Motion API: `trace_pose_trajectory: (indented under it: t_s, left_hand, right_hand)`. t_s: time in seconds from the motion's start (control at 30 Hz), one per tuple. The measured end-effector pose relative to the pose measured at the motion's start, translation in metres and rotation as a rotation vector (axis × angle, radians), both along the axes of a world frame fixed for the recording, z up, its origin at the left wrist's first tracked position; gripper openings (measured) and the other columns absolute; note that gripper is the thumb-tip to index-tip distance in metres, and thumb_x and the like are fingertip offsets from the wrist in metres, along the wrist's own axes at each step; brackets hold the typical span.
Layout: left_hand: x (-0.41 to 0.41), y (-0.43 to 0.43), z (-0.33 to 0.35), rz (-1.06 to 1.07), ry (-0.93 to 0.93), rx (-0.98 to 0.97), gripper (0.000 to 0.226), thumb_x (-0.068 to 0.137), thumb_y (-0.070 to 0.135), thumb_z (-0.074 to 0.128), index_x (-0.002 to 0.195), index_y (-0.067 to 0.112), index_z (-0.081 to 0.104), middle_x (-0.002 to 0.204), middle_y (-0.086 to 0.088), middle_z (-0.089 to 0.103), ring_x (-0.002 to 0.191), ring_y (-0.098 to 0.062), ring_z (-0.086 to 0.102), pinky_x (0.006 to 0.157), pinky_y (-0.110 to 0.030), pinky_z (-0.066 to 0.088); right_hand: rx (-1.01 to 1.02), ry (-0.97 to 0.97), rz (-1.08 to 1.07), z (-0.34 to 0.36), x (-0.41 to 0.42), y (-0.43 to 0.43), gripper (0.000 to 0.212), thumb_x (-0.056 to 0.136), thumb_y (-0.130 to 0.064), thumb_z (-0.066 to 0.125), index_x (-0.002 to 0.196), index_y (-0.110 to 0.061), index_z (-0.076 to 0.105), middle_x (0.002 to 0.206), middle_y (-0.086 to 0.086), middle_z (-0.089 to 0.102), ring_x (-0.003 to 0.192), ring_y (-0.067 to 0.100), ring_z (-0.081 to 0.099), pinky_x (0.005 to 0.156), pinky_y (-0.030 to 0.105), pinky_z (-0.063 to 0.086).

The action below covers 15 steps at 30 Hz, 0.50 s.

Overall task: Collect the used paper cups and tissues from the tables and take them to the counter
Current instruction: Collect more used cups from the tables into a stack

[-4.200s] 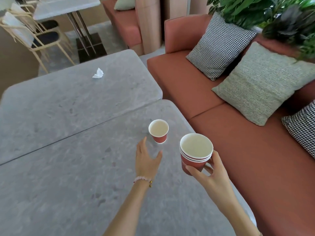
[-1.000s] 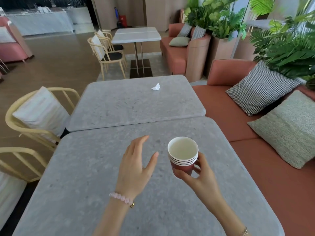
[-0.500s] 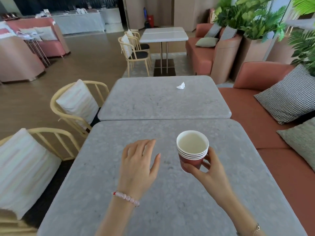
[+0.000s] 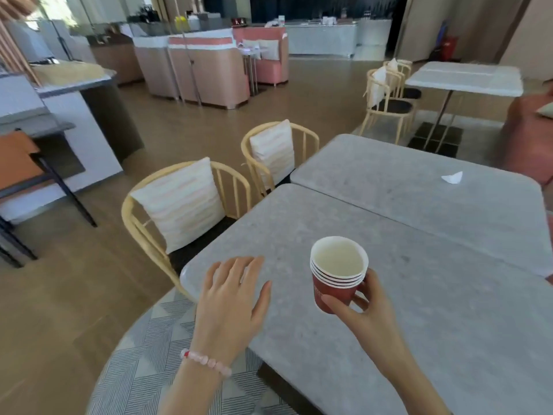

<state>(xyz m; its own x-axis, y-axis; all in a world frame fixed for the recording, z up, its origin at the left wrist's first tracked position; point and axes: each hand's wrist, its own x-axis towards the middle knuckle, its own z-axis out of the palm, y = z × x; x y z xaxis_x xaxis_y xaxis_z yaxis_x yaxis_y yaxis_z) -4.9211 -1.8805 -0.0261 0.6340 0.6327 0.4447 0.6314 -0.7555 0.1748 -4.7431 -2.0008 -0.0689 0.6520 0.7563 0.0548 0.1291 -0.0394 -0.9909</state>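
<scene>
1. A nested stack of red paper cups with white rims [image 4: 337, 275] is being held above the near grey stone-topped table [image 4: 434, 339], with the fingers and thumb of the right hand [image 4: 371, 317] curled round its base.
2. The left hand [image 4: 232, 298] is being held empty over the table's corner, fingers relaxed and loosely spread, and a pink beaded bracelet [image 4: 206, 361] is being worn at the wrist.
3. A crumpled white tissue [image 4: 452, 177] is being shown lying on the adjoining grey table [image 4: 389, 181], well apart from the cups.

There is only one camera. It sits on the person's head and looks forward and down, close above the near worktop [image 4: 434, 339], with chairs [image 4: 126, 215] at its left side.
</scene>
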Motion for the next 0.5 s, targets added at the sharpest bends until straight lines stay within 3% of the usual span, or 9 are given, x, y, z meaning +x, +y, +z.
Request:
trace_pose_trajectory:
  t_s: [0.1,0.37,0.5]
  left_hand:
    - [-0.034,-0.002,0.004,0.121,0.005,0.013,0.041,0.090,0.038,0.038,0.110,0.013,0.064,0.105,-0.001,0.067,0.097,-0.022,0.063,0.090,-0.044,0.048]
    - [-0.143,0.017,0.010,0.377,-0.026,0.083,0.037,0.088,0.036,0.041,0.110,0.015,0.063,0.104,0.002,0.066,0.098,-0.021,0.062,0.092,-0.041,0.044]
    - [-0.208,0.041,0.012,0.506,-0.027,0.143,0.039,0.088,0.036,0.042,0.109,0.013,0.064,0.105,0.001,0.066,0.098,-0.022,0.062,0.092,-0.042,0.044]
  right_hand:
    - [0.007,-0.003,0.109,0.002,-0.020,0.016,0.057,0.068,-0.014,0.082,0.109,-0.041,0.052,0.111,-0.011,0.063,0.094,-0.007,0.061,0.069,0.008,0.049]
    - [-0.011,-0.050,0.385,0.006,-0.108,0.096,0.057,0.069,-0.023,0.081,0.105,-0.047,0.043,0.106,-0.032,0.047,0.093,-0.004,0.054,0.065,0.006,0.044]
    - [0.007,-0.028,0.496,0.006,-0.168,0.148,0.059,0.068,-0.016,0.082,0.107,-0.042,0.046,0.108,-0.026,0.052,0.092,-0.006,0.053,0.056,0.001,0.044]
